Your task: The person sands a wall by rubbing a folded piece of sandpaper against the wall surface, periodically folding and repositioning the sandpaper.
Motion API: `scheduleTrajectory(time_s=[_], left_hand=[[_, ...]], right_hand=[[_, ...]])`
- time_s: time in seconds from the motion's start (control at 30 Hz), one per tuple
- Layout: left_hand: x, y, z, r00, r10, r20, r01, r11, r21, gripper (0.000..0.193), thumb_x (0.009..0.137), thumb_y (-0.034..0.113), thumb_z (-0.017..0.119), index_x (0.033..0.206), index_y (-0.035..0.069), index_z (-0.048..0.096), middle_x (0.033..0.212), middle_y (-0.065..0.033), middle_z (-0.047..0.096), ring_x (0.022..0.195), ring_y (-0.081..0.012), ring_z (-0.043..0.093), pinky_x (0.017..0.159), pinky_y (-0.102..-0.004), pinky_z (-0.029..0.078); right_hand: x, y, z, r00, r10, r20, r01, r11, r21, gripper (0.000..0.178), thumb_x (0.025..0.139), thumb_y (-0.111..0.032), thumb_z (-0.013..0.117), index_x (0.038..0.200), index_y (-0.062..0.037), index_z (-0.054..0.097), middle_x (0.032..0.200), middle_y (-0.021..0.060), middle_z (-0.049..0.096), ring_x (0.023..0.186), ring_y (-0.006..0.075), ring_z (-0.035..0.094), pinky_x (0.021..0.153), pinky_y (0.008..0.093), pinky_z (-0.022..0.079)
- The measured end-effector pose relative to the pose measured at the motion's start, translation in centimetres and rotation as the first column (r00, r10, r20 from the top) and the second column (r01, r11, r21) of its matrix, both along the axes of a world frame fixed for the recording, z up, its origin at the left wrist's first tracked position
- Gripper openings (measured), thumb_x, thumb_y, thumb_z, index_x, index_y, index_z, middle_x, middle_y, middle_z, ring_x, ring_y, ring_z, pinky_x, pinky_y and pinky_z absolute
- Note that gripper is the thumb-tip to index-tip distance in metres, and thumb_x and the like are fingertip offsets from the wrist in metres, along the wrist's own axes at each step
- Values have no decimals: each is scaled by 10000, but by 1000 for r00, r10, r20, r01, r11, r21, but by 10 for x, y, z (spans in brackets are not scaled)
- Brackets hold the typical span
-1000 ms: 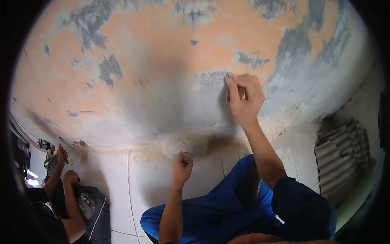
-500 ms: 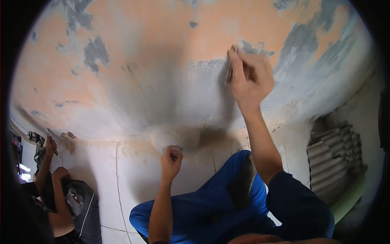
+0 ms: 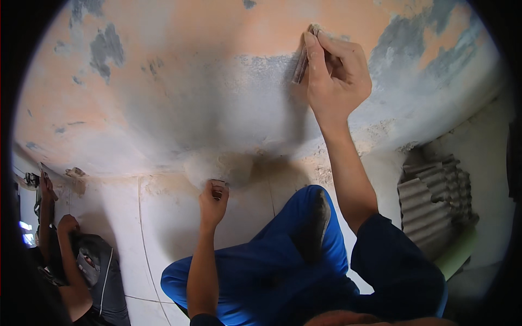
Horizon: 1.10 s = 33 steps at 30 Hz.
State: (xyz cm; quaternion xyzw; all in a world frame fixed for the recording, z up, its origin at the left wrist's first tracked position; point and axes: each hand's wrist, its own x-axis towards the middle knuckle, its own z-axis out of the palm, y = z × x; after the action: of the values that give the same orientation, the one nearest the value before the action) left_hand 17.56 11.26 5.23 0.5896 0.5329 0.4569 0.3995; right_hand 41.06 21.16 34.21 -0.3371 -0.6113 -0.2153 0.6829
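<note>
Your forearms are bare — your right arm (image 3: 353,179) wears a dark navy short sleeve, your legs bright blue trousers (image 3: 272,266).

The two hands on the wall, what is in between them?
In the head view, only bare wall lies between the right hand gripping a scraper and the left hand: grey scraped plaster, and a pale dusty patch.

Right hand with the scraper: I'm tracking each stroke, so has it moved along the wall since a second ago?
Yes. The right hand and scraper have climbed the wall, from beside the grey scraped patch to its upper edge, nearing the blue-grey blotch.
</note>
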Motion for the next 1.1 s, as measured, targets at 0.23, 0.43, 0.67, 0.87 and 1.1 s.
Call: scheduleTrajectory(time_s=[0.23,0.43,0.67,0.87,1.1], left_hand=[[0,1,-15,999,1,-32,-1,1000,16,158,877,58,730,977,28,611,784,-114,711,645,-232,707,606,-340,556],[-2,1,-11,1000,-3,31,3,1000,0,175,880,45,718,1002,29,593,779,-106,697,657,-234,701,611,-340,555],[-3,2,-19,1000,-27,-6,26,997,-72,183,899,65,716,968,10,556,786,-118,694,676,-203,699,625,-320,551],[0,-5,-12,1000,-2,30,4,995,-96,176,896,63,724,965,25,567,791,-100,688,681,-198,685,633,-322,545],[2,3,-25,998,-56,5,56,997,-47,222,910,74,719,998,-4,530,815,-123,694,689,-198,705,618,-319,560]], right_hand=[[12,-17,-70,995,88,-47,-95,978,-186,93,845,54,789,922,11,758,845,95,666,707,137,637,576,245,481],[-5,8,-2,976,209,-68,-206,977,52,84,836,51,797,886,8,747,839,104,673,731,168,650,587,261,496],[7,-13,-75,982,171,-84,-182,970,-161,143,809,77,813,906,13,729,812,116,663,674,145,619,552,260,467],[7,-3,-2,989,46,138,-51,998,38,120,842,75,794,925,3,746,839,84,660,642,60,594,497,199,409],[21,-7,-57,990,77,121,-67,994,-85,103,830,11,823,907,13,754,843,88,673,660,128,604,566,237,463]])
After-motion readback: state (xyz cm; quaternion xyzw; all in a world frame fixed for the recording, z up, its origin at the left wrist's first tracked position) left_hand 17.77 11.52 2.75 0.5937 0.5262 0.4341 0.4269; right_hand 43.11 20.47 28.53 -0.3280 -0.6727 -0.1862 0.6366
